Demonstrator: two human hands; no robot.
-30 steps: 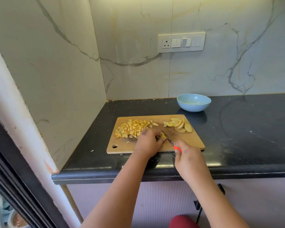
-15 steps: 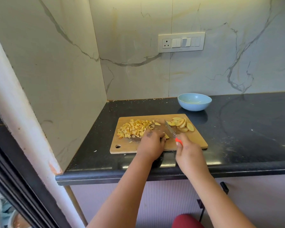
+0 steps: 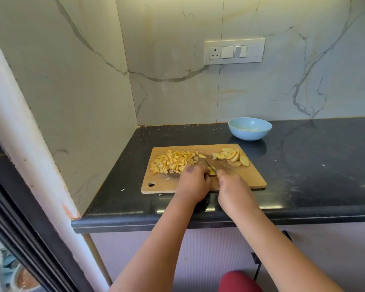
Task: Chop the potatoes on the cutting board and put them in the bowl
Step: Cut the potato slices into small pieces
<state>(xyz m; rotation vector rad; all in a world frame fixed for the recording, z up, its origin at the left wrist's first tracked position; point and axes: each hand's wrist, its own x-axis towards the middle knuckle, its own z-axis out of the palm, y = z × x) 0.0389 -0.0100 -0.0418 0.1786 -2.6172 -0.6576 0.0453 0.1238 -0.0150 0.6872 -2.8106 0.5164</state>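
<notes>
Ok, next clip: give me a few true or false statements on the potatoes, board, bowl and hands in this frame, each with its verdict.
1. The bowl stands on the counter beyond the cutting board. True.
2. The chopped potato pieces are already in the bowl. False: they lie heaped on the left part of the board.
3. Uncut potato slices lie at the board's far right corner. True.
4. The knife lies unused on the counter. False: the right hand holds it, blade over the board.
5. The left hand holds a potato piece at the blade. True.
</notes>
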